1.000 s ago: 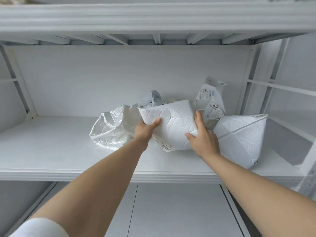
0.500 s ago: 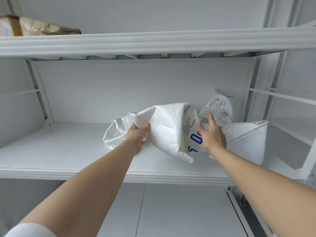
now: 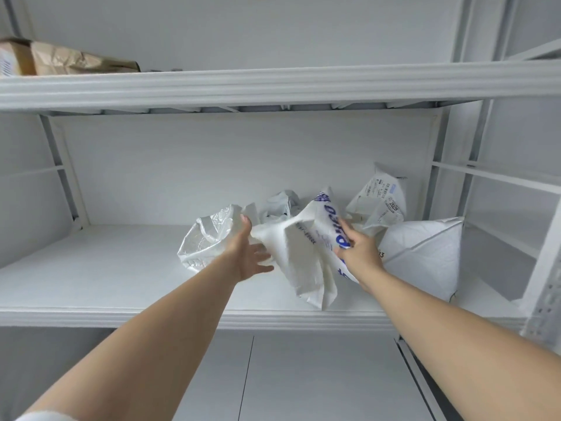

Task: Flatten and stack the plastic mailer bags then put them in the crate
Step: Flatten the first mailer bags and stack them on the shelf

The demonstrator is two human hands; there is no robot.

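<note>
A white padded mailer bag (image 3: 303,256) with blue lettering hangs crumpled above the middle shelf (image 3: 106,275). My right hand (image 3: 358,253) grips its right side by the lettering. My left hand (image 3: 249,253) is just left of the bag with fingers spread, touching or nearly touching its left edge. Behind it lie a shiny crinkled plastic bag (image 3: 209,235), a small grey bag (image 3: 280,205), a mailer with a printed label (image 3: 382,202) and a large white padded mailer (image 3: 425,253) at the right. No crate is in view.
A brown paper package (image 3: 66,60) lies on the upper shelf (image 3: 273,86) at the left. White metal uprights (image 3: 540,284) frame the right side. The left half of the middle shelf is bare white board.
My left hand has let go of the padded mailer and opened. My right hand has turned the bag, so its blue lettering faces up and its lower end hangs over the shelf's front.
</note>
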